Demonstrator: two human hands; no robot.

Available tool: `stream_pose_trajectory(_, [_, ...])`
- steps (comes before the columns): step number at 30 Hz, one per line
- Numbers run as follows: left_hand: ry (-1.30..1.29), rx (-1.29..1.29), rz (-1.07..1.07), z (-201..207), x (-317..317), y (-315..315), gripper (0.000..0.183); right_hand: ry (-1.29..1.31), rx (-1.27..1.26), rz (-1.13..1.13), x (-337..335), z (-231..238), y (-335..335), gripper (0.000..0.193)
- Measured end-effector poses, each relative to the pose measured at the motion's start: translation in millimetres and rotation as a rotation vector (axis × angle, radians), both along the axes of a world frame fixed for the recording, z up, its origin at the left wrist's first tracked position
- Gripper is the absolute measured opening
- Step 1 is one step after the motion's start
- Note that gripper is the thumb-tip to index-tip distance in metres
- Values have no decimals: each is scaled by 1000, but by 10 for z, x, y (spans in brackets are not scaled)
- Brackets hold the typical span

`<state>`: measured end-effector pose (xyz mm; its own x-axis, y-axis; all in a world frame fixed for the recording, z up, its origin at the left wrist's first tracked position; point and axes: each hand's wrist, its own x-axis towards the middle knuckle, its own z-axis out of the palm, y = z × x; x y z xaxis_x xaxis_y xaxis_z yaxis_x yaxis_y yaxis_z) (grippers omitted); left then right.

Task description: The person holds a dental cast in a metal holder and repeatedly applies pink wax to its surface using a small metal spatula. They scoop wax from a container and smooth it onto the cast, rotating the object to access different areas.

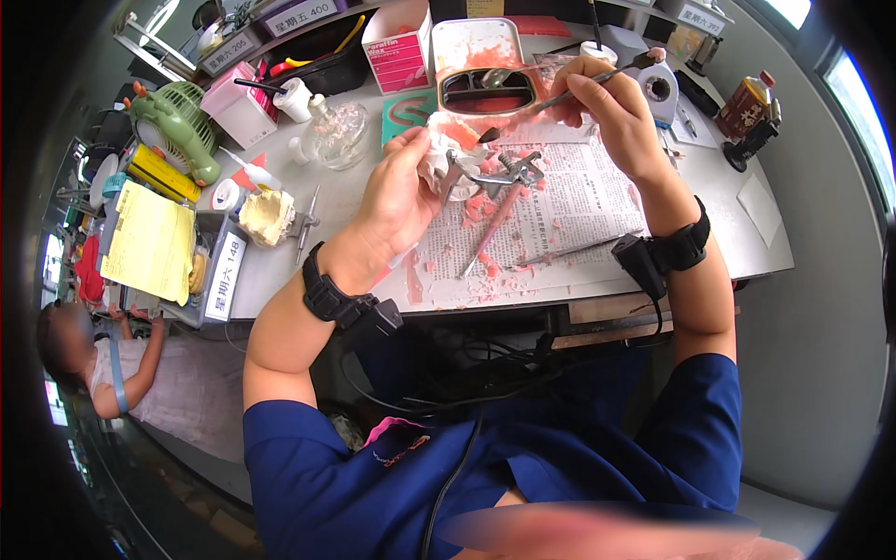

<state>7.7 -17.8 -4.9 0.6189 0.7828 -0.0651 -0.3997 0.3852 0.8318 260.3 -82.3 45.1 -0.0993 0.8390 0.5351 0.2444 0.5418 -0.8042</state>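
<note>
My left hand (392, 191) grips a white plaster dental model (435, 170) with pink wax on its upper part. A metal articulator (509, 174) is attached to the model and extends to the right over the newspaper. In my right hand (611, 103) a slim wax carving tool (541, 107) is pinched between thumb and fingers. Its dark, spoon-like tip is close to the pink wax; whether it touches cannot be made out. The tool's other end, up and to the right, bears a pinkish lump.
Pink wax scraps litter a newspaper (588, 191), where a pink-handled tool (499, 219) and a metal tool (579, 250) lie. Behind stands an open wax tray (478, 42). Leftward are a glass spirit lamp (336, 135), another plaster model (266, 217), a green fan (173, 126) and another person (131, 373).
</note>
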Motion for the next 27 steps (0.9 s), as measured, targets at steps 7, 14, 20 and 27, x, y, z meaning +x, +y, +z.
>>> stream_pose_trajectory(7, [4,-9,-4,78,35,-35,28,50,-48,-145,224,-118,202,24])
stream_pose_trajectory(14, [57,2,-94,68,-5,19,46,225,-53,-112,207,-66,170,23])
stream_pose_trajectory(20, [46,8,-80,37,0,46,50,294,-138,86,102,-31,98,23])
stream_pose_trajectory(27, [81,43,-109,91,2,-6,57,254,-150,121,87,-67,108,25])
